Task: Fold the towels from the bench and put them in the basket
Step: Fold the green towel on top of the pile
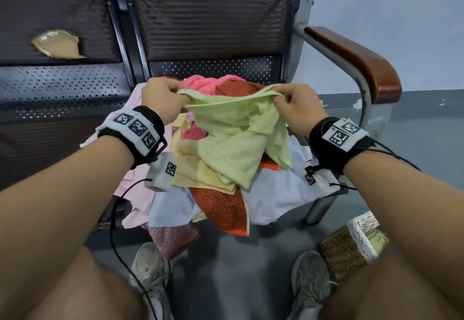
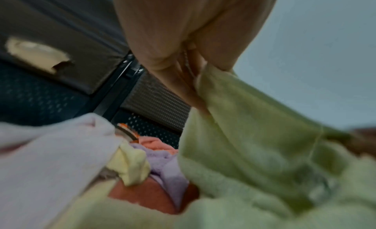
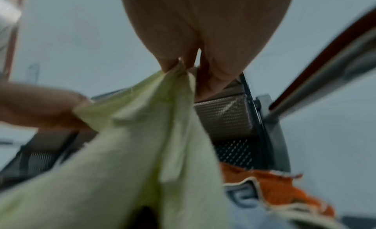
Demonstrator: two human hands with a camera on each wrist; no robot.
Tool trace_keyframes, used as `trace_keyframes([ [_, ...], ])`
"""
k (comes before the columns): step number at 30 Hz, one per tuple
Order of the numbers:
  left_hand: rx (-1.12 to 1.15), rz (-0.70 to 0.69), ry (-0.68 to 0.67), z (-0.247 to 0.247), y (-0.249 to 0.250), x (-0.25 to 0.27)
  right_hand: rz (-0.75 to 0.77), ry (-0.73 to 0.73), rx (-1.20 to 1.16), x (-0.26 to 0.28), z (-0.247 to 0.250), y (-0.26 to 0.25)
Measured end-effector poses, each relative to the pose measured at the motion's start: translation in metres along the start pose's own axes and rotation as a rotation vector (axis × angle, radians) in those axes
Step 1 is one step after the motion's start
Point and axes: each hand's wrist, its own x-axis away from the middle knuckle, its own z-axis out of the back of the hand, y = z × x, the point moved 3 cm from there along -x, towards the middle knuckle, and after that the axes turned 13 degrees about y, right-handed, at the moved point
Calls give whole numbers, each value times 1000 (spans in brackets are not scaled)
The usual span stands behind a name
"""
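A light green towel (image 1: 233, 128) hangs between my two hands above a heap of towels (image 1: 218, 201) on the bench seat. My left hand (image 1: 163, 98) pinches its upper left edge and my right hand (image 1: 296, 105) pinches its upper right edge. The top edge sags between them and the rest droops crumpled onto the heap. In the left wrist view my fingers (image 2: 183, 81) grip the green towel (image 2: 254, 144). The right wrist view shows my fingertips (image 3: 173, 65) pinching a bunched corner of the green towel (image 3: 142, 144). A woven basket (image 1: 351, 247) stands on the floor at the lower right.
The heap holds pink, yellow, orange, red and pale blue towels. The bench (image 1: 62, 88) has perforated metal seats, a padded back with a torn patch (image 1: 57, 44), and a wooden armrest (image 1: 356, 61) at the right. My shoes (image 1: 150, 267) stand on the grey floor below.
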Motion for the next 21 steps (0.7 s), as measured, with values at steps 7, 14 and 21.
trace_keyframes([
  [7,243,174,140,11,8,-4,247,-477,557,19,-16,11],
  [14,165,70,104,14,14,0,-235,-170,159,11,-4,26],
  [21,383,99,-2,26,46,3,-375,29,-171,-31,28,-9],
])
